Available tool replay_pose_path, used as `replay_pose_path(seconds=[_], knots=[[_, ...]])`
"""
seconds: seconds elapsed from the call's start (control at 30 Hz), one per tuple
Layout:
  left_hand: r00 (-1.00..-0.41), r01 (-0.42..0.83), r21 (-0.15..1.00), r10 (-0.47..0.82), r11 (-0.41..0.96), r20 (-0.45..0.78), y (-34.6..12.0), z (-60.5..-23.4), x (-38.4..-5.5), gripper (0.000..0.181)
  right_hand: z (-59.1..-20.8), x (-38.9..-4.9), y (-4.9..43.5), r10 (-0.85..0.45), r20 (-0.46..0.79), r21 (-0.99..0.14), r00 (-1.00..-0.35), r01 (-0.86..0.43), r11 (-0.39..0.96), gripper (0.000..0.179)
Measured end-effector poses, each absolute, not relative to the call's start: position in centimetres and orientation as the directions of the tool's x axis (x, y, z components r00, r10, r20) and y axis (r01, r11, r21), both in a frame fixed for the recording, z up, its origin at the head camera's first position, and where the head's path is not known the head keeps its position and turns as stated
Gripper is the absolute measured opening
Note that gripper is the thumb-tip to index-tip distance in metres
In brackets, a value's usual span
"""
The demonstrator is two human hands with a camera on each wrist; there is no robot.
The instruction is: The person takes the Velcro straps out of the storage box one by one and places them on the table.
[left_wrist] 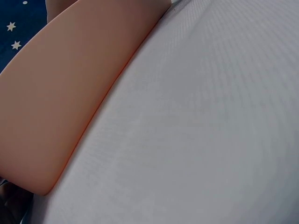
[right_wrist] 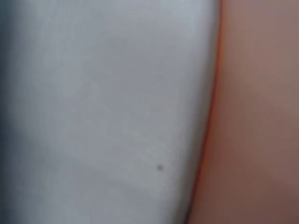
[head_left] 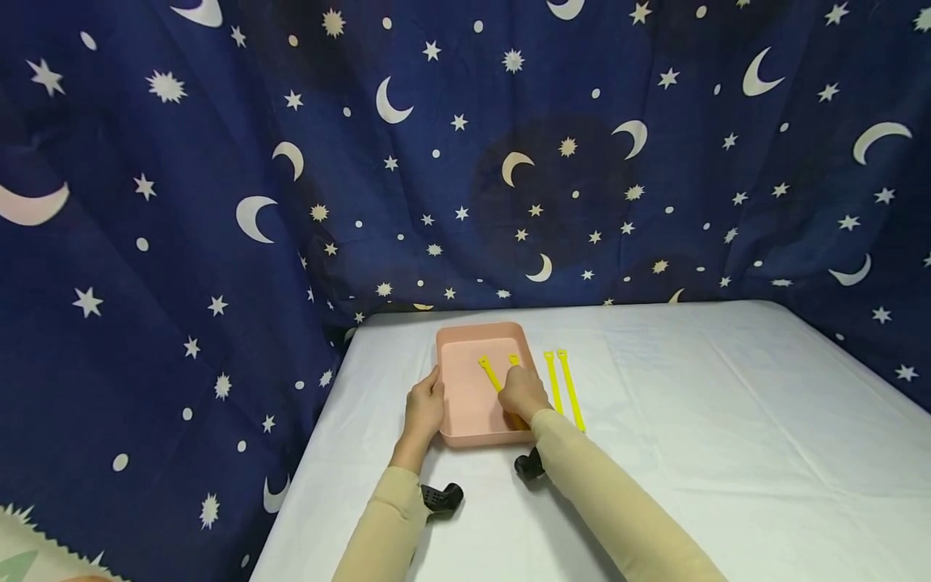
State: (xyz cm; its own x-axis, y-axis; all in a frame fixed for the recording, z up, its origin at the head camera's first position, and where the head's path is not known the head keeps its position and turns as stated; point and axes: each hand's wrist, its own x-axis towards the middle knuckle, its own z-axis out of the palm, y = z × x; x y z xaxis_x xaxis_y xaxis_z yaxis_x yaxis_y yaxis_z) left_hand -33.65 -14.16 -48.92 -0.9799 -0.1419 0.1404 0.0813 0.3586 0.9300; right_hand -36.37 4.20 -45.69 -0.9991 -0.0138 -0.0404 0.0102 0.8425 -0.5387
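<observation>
A shallow pink tray (head_left: 473, 380) lies on the white cloth, its long side running away from me. My left hand (head_left: 424, 408) grips its left wall, thumb up by the rim. In the left wrist view the outer wall of the tray (left_wrist: 70, 84) fills the upper left. Over the right part of the tray, my right hand (head_left: 524, 392) pinches a yellow cable strap (head_left: 490, 372) with a slotted end. A second yellow strap (head_left: 514, 359) shows its end just beyond the knuckles. The fingertips and the straps' middles are hidden by the hand.
Two more yellow straps (head_left: 570, 388) lie side by side on the cloth, right of the tray. The white-covered table (head_left: 727, 420) stretches to the right. A dark blue curtain (head_left: 465, 162) with moons and stars hangs behind and along the left. Black devices (head_left: 445, 497) sit at both wrists.
</observation>
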Motion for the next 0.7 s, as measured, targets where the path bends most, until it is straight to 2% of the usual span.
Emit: replay_pose_path(seconds=[0.23, 0.47, 0.6, 0.7], knots=[[-0.978, 0.076, 0.929, -0.156, 0.363, 0.141, -14.1, -48.9, -33.5, 0.044, -46.0, -36.3, 4.4, -0.041, -0.017, -0.564, -0.999, -0.024, 0.825, 0.018], [-0.977, 0.114, 0.918, -0.126, 0.38, 0.173, -14.1, -48.8, -33.7, 0.044, -45.8, -36.6, 4.5, -0.051, 0.017, -0.723, -0.999, -0.048, 0.689, 0.044], [-0.975, 0.135, 0.91, -0.113, 0.392, 0.194, -14.2, -48.9, -33.6, 0.044, -45.1, -36.4, 4.8, -0.057, -0.033, -0.803, -0.998, -0.008, 0.596, 0.049], [-0.977, 0.121, 0.915, -0.119, 0.386, 0.179, -14.2, -49.0, -33.6, 0.044, -44.6, -36.1, 5.3, -0.053, -0.11, -0.839, -0.992, 0.064, 0.54, 0.044]])
